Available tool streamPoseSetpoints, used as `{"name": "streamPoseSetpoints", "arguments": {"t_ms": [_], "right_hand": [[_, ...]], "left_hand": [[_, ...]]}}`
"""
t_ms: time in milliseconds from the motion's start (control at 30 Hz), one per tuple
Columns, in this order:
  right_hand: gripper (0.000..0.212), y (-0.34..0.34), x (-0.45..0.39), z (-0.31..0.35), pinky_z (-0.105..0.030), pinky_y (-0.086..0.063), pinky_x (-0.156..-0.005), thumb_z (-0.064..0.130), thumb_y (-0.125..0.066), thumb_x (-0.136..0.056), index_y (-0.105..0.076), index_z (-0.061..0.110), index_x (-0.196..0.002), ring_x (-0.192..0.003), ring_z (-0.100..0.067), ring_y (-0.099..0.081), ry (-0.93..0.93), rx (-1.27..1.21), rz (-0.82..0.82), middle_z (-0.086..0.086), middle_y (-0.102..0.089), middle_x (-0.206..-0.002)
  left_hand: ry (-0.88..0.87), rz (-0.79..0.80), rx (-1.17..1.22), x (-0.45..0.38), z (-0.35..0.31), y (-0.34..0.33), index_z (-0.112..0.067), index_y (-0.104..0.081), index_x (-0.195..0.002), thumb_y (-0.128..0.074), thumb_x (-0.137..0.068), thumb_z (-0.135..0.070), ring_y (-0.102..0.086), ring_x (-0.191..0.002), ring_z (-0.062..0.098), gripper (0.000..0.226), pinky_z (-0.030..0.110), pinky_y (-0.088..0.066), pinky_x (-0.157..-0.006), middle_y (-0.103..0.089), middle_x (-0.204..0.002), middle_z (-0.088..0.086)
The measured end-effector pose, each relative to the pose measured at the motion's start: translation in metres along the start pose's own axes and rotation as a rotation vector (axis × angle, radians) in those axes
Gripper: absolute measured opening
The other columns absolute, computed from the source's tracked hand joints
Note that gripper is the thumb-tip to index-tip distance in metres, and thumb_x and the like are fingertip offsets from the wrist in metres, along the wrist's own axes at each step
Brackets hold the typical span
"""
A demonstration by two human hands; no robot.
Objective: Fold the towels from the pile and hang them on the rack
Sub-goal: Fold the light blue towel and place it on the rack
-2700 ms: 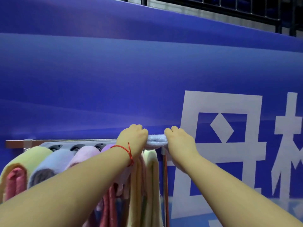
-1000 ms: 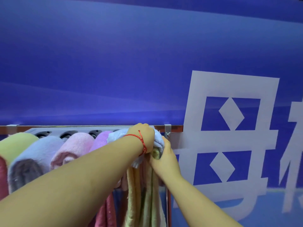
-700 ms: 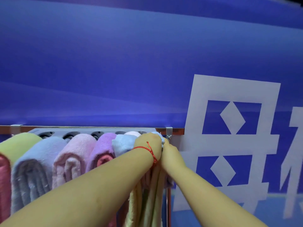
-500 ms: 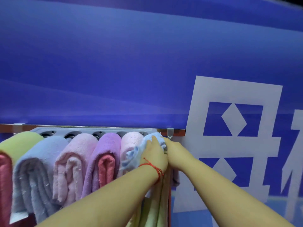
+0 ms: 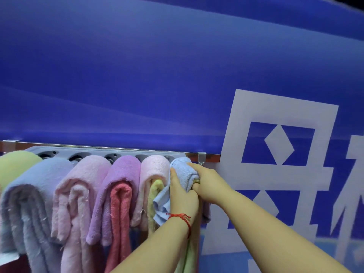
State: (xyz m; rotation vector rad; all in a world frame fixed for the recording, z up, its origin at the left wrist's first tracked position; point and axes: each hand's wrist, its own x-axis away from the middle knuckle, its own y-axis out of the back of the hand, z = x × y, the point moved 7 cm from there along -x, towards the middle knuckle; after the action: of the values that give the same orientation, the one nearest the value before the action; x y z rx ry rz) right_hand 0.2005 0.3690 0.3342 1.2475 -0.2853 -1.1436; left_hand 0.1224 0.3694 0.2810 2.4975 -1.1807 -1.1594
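A light blue towel (image 5: pixel 185 171) lies draped over the rightmost arm of the grey rack (image 5: pixel 126 152), on top of a yellow-green towel. My left hand (image 5: pixel 182 191), with a red string at the wrist, presses on the towel's left and front side. My right hand (image 5: pixel 206 183) grips its right side, fingers curled under the fold. A loose blue corner (image 5: pixel 162 203) hangs below my left hand. To the left, several folded towels hang side by side: pale pink (image 5: pixel 152 180), purple over red (image 5: pixel 120 190), pink (image 5: pixel 78 194), blue-grey (image 5: pixel 29 203), yellow-green (image 5: pixel 13 164).
The rack is fixed to a metal rail (image 5: pixel 211 157) on a blue wall with large white lettering (image 5: pixel 275 154). A metal bracket (image 5: pixel 201 157) sits just behind my right hand. The rack's rightmost arm ends beside the white lettering.
My hands have lowered the light blue towel onto the rightmost arm and pressed it down around the towel beneath. The view has dropped, showing more of the hanging towels.
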Motion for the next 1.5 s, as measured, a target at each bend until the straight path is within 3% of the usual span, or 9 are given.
{"name": "streamPoseSetpoints", "arguments": {"t_ms": [200, 367, 667, 833, 1033, 1167, 1267, 1400, 1500], "right_hand": [[0.055, -0.001, -0.002, -0.005, -0.032, -0.048, -0.091, 0.013, -0.045, -0.087, -0.04, 0.037, -0.136, -0.109, -0.02, -0.055, 0.029, -0.074, -0.007, 0.001, -0.06, -0.124], [0.054, -0.005, -0.006, -0.009, -0.035, -0.049, -0.09, 0.013, -0.044, -0.087, -0.041, 0.039, -0.135, -0.106, -0.023, -0.056, 0.036, -0.072, -0.01, -0.003, -0.061, -0.122], [0.059, -0.011, -0.007, -0.018, -0.026, -0.047, -0.086, 0.013, -0.044, -0.088, -0.036, 0.037, -0.141, -0.106, -0.02, -0.057, 0.028, -0.164, -0.032, -0.002, -0.058, -0.127], [0.06, -0.016, 0.0, -0.023, -0.022, -0.046, -0.086, 0.016, -0.053, -0.086, -0.036, 0.034, -0.141, -0.105, -0.015, -0.057, 0.02, -0.301, -0.082, 0.004, -0.059, -0.122], [0.021, -0.047, 0.013, -0.045, -0.027, -0.05, -0.079, 0.021, -0.057, -0.079, -0.056, 0.038, -0.092, -0.09, -0.011, -0.059, -0.162, -0.543, -0.05, 0.016, -0.061, -0.087], [0.049, -0.08, 0.024, -0.054, -0.037, -0.05, -0.095, 0.041, -0.059, -0.064, -0.058, 0.029, -0.112, -0.099, -0.012, -0.064, -0.281, -0.862, 0.003, 0.005, -0.068, -0.104], [0.047, -0.094, 0.03, -0.055, -0.03, -0.051, -0.093, 0.04, -0.064, -0.069, -0.059, 0.024, -0.114, -0.099, -0.011, -0.066, -0.299, -1.015, 0.024, 0.002, -0.069, -0.107], [0.035, -0.106, 0.036, -0.06, -0.03, -0.049, -0.096, 0.034, -0.06, -0.088, -0.058, 0.023, -0.12, -0.101, -0.01, -0.065, -0.331, -1.023, 0.031, 0.003, -0.069, -0.11], [0.063, -0.113, 0.042, -0.058, -0.034, -0.045, -0.102, 0.063, -0.059, -0.072, -0.054, 0.031, -0.126, -0.108, -0.008, -0.061, -0.325, -0.95, 0.047, 0.009, -0.066, -0.115]], "left_hand": [[-0.115, -0.247, -0.013, 0.037, 0.001, 0.017, 0.006, -0.033, -0.137, -0.035, -0.076, -0.013, -0.042, -0.131, 0.029, 0.064, 0.029, -0.025, -0.107, -0.044, -0.14, 0.021], [0.084, 0.02, 0.317, 0.031, 0.01, 0.011, -0.025, -0.004, -0.148, -0.058, -0.077, -0.023, -0.051, -0.123, 0.013, 0.089, 0.028, -0.039, -0.105, -0.051, -0.136, 0.001], [0.098, 0.059, 0.609, 0.013, 0.008, 0.013, -0.029, -0.025, -0.131, -0.063, -0.082, -0.005, -0.041, -0.123, 0.008, 0.067, 0.017, -0.031, -0.1, -0.044, -0.132, -0.002], [0.121, 0.07, 0.688, 0.016, 0.024, 0.002, -0.038, -0.035, -0.129, -0.063, -0.067, -0.029, -0.047, -0.125, 0.009, 0.069, 0.039, -0.038, -0.108, -0.049, -0.135, -0.005], [0.096, 0.17, 0.552, 0.024, 0.033, -0.002, -0.024, -0.053, -0.121, -0.05, -0.059, -0.043, -0.053, -0.118, 0.009, 0.065, 0.034, -0.039, -0.106, -0.06, -0.121, -0.004], [0.213, 0.266, 0.645, 0.036, 0.042, -0.01, -0.012, -0.057, -0.117, -0.052, -0.084, -0.014, -0.061, -0.108, 0.029, 0.033, 0.041, -0.05, -0.095, -0.067, -0.097, 0.006], [0.227, 0.317, 0.741, 0.043, 0.043, -0.012, -0.012, -0.055, -0.116, -0.045, -0.092, 0.0, -0.063, -0.101, 0.01, 0.029, 0.011, -0.05, -0.076, -0.066, -0.105, 0.005], [0.268, 0.353, 0.735, 0.05, 0.054, -0.019, -0.012, -0.055, -0.121, -0.047, -0.094, -0.008, -0.064, -0.098, 0.004, 0.029, 0.008, -0.05, -0.073, -0.066, -0.11, 0.008], [0.26, 0.34, 0.62, 0.055, 0.061, -0.02, -0.023, -0.057, -0.117, -0.054, -0.085, -0.04, -0.061, -0.11, 0.016, 0.036, 0.024, -0.05, -0.093, -0.065, -0.109, 0.012]]}}
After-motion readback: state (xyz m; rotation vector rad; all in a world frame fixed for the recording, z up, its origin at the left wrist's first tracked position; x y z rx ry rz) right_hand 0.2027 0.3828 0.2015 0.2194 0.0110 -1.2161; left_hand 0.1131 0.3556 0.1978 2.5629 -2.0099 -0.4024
